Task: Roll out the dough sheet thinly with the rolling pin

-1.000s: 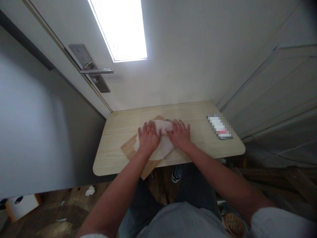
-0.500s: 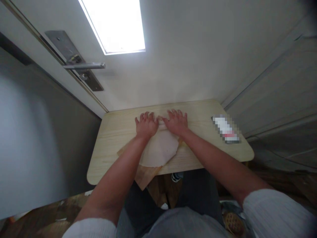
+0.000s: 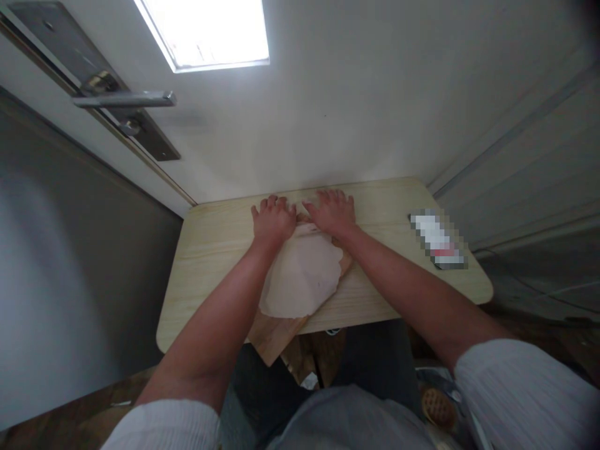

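A thin, pale sheet with a wavy edge, looking like rolled-out dough [image 3: 302, 281], lies on a brown wooden board [image 3: 274, 340]. The board sits askew on the small table, one corner jutting past the front edge. My left hand [image 3: 274, 219] rests palm down at the sheet's far left, fingers spread. At the far right lies my right hand [image 3: 332, 212], also palm down with fingers stretched forward and thumb pointing inward. Between them the sheet's far edge looks folded or ridged. What lies under the palms is hidden.
The light wooden table [image 3: 201, 269] stands against a white door with a metal handle [image 3: 126, 99] and a bright window [image 3: 210, 31]. A pixelated phone-like item [image 3: 438, 240] lies at the table's right. Below right is a round, brown lattice-patterned object [image 3: 438, 406].
The camera view has shifted. My thumbs are farther apart, and more of the sheet's ridged far edge shows between my hands. Both hands stay near the far end of the sheet.
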A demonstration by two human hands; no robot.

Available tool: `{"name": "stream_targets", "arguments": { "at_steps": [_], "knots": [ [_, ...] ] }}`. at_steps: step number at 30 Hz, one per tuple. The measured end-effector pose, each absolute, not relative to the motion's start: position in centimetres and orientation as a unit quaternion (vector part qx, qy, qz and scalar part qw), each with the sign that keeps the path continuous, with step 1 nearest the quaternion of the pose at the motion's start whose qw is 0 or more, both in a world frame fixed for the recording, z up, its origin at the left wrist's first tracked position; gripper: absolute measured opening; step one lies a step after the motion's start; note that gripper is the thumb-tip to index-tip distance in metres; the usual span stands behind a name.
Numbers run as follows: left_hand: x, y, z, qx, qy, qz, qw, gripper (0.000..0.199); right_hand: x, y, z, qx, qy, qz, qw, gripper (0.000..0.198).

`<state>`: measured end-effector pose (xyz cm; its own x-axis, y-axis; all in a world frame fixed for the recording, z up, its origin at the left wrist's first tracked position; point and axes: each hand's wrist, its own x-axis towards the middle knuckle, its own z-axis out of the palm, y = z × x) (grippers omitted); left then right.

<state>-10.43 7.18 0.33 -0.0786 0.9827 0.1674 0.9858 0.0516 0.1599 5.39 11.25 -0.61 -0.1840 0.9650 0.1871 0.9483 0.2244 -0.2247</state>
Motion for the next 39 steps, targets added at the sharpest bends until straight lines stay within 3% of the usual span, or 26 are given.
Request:
{"name": "stream_targets", "arguments": {
  "at_steps": [14, 28, 39],
  "knots": [
    [-8.0, -0.1, 0.9, -0.676, -0.728, -0.108, 0.029, 0.053, 7.3, 3.3, -0.5, -0.624, -0.768, 0.013, 0.143, 0.060],
    [-6.6, -9.6, -0.6, -0.713, -0.689, -0.120, 0.044, 0.063, 11.1, -5.9, -1.7, -0.574, -0.799, 0.013, 0.178, 0.059],
    [-7.9, -3.5, 0.3, -0.698, -0.708, -0.103, 0.027, 0.061, 8.6, 0.3, -0.9, -0.588, -0.797, -0.003, 0.135, 0.060]
  ]
}}
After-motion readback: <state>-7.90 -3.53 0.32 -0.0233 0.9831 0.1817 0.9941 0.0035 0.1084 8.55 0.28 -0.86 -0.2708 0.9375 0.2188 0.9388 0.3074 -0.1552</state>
